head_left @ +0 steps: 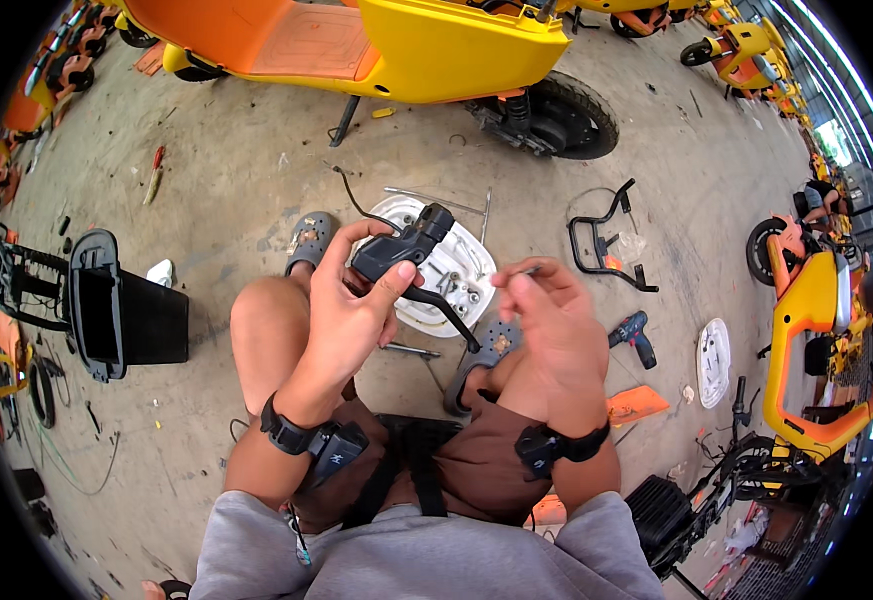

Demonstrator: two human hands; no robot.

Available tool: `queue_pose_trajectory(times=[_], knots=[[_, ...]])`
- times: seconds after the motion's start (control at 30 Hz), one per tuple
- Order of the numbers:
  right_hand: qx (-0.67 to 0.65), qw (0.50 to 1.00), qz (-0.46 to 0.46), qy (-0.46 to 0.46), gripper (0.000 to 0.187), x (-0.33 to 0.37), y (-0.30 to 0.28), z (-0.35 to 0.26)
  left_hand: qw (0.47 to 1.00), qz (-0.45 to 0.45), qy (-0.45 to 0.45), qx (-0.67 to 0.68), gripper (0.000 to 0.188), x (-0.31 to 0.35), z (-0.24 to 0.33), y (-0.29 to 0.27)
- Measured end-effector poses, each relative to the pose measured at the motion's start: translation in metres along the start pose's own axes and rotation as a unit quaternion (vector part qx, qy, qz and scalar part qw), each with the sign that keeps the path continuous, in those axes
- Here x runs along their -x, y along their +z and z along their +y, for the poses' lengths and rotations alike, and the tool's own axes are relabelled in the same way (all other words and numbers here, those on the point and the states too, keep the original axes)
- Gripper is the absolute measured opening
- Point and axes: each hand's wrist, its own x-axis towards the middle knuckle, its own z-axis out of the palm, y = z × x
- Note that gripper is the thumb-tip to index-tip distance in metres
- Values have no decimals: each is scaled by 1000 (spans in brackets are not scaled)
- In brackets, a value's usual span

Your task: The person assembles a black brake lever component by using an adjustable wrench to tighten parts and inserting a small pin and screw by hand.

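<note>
My left hand (341,330) grips a black brake lever assembly (396,252) between thumb and fingers, its body tilted up to the right. A curved black arm (444,308) of it runs down to the right, and a thin bent black piece (358,200) rises at its upper left. Just right of it, my right hand (556,325) is held up with thumb and fingertips pinched together. A small dark thing shows at those fingertips, too small to name. Below both hands, a white tray-like panel (478,262) on the floor bears several bolts and small metal parts (448,280).
A yellow scooter (456,50) stands ahead. On the floor at right lie a black tubular frame (578,245), a cordless drill (634,338) and a white panel (713,362). A black bin-like box (151,315) lies left. A red-handled tool (157,165) lies far left.
</note>
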Motion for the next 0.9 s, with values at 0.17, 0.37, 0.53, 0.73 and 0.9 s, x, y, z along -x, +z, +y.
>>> queue_pose_trajectory(times=[0.17, 0.37, 0.53, 0.73, 0.9], knots=[[47, 997, 34, -50, 16, 5, -36, -36, 1000, 6, -12, 8, 36, 2, 5, -3], [142, 982, 119, -26, 19, -17, -118, -25, 1000, 17, -19, -17, 37, 2, 10, 1], [162, 968, 158, 106, 21, -41, -197, 68, 997, 44, -58, -33, 41, -1, 15, -5], [144, 964, 192, 118, 22, -60, -251, 167, 993, 34, -79, -83, 45, -10, 4, -9], [80, 982, 143, 93, 19, -68, -208, 131, 988, 39, -138, -51, 47, -21, -4, 1]])
